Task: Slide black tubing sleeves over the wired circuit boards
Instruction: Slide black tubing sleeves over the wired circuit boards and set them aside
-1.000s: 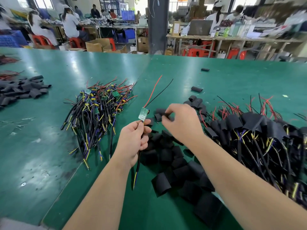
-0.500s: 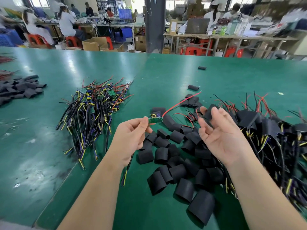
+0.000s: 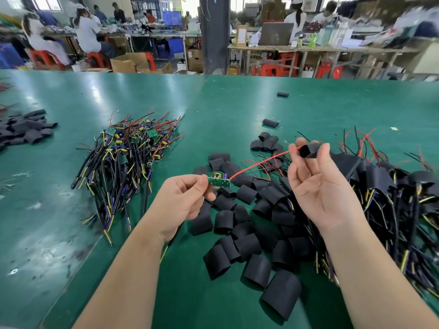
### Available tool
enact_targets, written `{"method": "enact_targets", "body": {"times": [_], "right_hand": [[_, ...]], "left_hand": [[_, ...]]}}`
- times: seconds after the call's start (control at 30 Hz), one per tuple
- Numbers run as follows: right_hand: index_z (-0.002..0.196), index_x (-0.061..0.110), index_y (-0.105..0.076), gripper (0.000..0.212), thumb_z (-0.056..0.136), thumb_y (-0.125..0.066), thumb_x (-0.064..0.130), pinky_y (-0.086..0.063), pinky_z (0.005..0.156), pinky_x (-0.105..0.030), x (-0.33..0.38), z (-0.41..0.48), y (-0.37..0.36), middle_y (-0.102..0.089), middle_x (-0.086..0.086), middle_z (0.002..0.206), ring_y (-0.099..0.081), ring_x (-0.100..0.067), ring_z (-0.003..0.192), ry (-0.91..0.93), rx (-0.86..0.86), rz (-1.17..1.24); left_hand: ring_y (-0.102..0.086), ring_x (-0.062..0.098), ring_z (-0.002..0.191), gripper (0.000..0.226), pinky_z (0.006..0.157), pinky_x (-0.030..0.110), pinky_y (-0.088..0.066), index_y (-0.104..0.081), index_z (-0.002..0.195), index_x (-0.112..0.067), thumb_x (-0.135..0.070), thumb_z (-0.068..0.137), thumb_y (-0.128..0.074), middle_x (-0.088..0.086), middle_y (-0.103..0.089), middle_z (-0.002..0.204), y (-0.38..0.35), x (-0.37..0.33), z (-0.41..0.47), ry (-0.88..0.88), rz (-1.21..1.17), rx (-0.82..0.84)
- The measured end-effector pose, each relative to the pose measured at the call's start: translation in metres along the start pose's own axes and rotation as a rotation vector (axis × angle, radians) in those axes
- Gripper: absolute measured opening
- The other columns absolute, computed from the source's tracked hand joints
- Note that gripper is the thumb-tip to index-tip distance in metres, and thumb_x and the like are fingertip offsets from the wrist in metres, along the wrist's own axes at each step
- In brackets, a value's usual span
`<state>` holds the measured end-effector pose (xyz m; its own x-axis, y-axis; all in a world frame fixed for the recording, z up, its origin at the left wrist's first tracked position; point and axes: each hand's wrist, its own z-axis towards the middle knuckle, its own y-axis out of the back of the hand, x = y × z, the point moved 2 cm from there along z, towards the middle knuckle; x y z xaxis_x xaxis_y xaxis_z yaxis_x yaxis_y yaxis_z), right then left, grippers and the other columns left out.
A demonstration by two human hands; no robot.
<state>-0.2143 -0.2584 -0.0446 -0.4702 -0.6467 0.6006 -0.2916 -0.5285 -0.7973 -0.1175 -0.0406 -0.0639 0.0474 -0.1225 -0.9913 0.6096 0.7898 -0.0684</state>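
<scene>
Green table (image 3: 237, 110); left hand (image 3: 183, 200) fingers pinching circuit board (image 3: 219, 182), right hand (image 3: 320, 186) fingers pinching black sleeve (image 3: 308, 150).

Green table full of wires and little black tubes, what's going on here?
A person is sleeving wired boards. Their left hand pinches a small green circuit board, whose thin red wire runs up to the right hand, which holds a short black tubing sleeve at its fingertips. The sleeve is not yet over the board. On the green table, a heap of loose black sleeves lies below the hands, a bundle of bare wired boards to the left, a pile of sleeved boards to the right.
</scene>
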Motion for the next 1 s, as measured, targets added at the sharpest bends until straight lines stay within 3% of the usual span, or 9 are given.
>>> {"method": "enact_targets", "body": {"times": [0.1,0.2,0.3,0.43,0.57,0.7,0.77,0.9,1.0], "right_hand": [[0.097,0.019,-0.053,0.028,0.079,-0.063,0.037,-0.048,0.064,-0.017,0.005,0.001,0.001,-0.072,0.002,0.093,-0.068,-0.007,0.080,0.059,-0.080,-0.097],[0.104,0.016,-0.053,0.026,0.087,-0.062,0.034,-0.045,0.059,-0.018,0.003,-0.001,0.001,-0.068,-0.002,0.095,-0.059,-0.006,0.063,0.065,-0.153,-0.166],[0.094,0.019,-0.059,0.019,0.081,-0.062,0.033,-0.048,0.058,-0.020,-0.004,-0.005,-0.005,-0.068,-0.004,0.107,-0.064,-0.010,0.072,0.003,-0.038,-0.162],[0.090,0.009,-0.060,0.023,0.076,-0.064,0.027,-0.053,0.059,-0.018,-0.009,-0.011,-0.015,-0.063,-0.012,0.097,-0.070,-0.020,0.096,-0.122,0.039,0.033],[0.094,0.003,-0.054,0.034,0.070,-0.067,0.023,-0.055,0.063,-0.017,-0.008,-0.014,-0.021,-0.061,-0.024,0.112,-0.070,-0.025,0.100,-0.147,-0.011,0.150],[0.099,0.000,-0.054,0.037,0.071,-0.067,0.021,-0.059,0.072,-0.026,-0.011,-0.017,-0.024,-0.064,-0.033,0.106,-0.068,-0.031,0.101,-0.193,-0.056,0.154],[0.098,0.002,-0.058,0.034,0.072,-0.067,0.022,-0.058,0.071,-0.027,-0.014,-0.018,-0.026,-0.059,-0.033,0.115,-0.069,-0.029,0.099,-0.220,-0.064,0.130],[0.095,0.003,-0.063,0.030,0.074,-0.064,0.025,-0.055,0.060,-0.019,-0.021,-0.022,-0.029,-0.055,-0.026,0.131,-0.071,-0.020,0.093,-0.291,0.032,0.200],[0.090,0.006,-0.068,0.023,0.079,-0.058,0.023,-0.055,0.065,-0.019,-0.025,-0.023,-0.031,-0.067,-0.016,0.115,-0.069,-0.019,0.101,-0.261,0.123,0.170]], "left_hand": [[-0.015,0.005,0.037,0.035,0.041,0.017,-0.012,-0.062,0.059,-0.012,-0.033,0.085,-0.050,-0.007,-0.031,0.041,0.001,-0.001,0.000,-0.020,-0.065,-0.025],[-0.017,0.003,0.036,0.033,0.041,0.018,-0.011,-0.058,0.066,-0.005,-0.029,0.087,-0.048,-0.007,-0.039,0.041,0.002,-0.003,0.001,-0.059,-0.114,-0.054],[-0.018,0.003,0.037,0.031,0.042,0.019,-0.011,-0.057,0.069,-0.004,-0.027,0.087,-0.048,-0.006,-0.042,0.041,0.003,-0.004,0.001,-0.083,-0.101,-0.061],[-0.021,0.004,0.037,0.028,0.042,0.019,-0.011,-0.062,0.070,-0.009,-0.024,0.090,-0.049,-0.005,-0.050,0.046,0.000,-0.001,0.002,-0.105,-0.006,-0.131],[-0.040,-0.001,0.040,0.025,0.044,0.006,-0.029,-0.066,0.075,-0.011,-0.009,0.096,-0.051,-0.011,-0.060,0.053,0.000,-0.004,0.000,-0.262,0.288,-0.228],[-0.058,-0.006,0.059,0.020,0.060,0.005,-0.041,-0.068,0.083,-0.017,-0.003,0.091,-0.057,-0.015,-0.065,0.059,0.000,-0.007,-0.002,-0.391,0.434,-0.322],[-0.062,-0.007,0.065,0.023,0.064,0.005,-0.043,-0.068,0.087,-0.023,-0.003,0.090,-0.059,-0.016,-0.067,0.065,0.000,-0.008,-0.003,-0.418,0.473,-0.350],[-0.065,-0.003,0.069,0.028,0.067,0.010,-0.047,-0.068,0.087,-0.032,-0.005,0.090,-0.060,-0.018,-0.070,0.069,0.002,-0.007,-0.002,-0.414,0.516,-0.292],[-0.059,0.009,0.060,0.017,0.058,0.027,-0.048,-0.068,0.076,-0.033,-0.023,0.089,-0.060,-0.009,-0.069,0.067,-0.001,-0.001,-0.002,-0.350,0.649,-0.223]]}}
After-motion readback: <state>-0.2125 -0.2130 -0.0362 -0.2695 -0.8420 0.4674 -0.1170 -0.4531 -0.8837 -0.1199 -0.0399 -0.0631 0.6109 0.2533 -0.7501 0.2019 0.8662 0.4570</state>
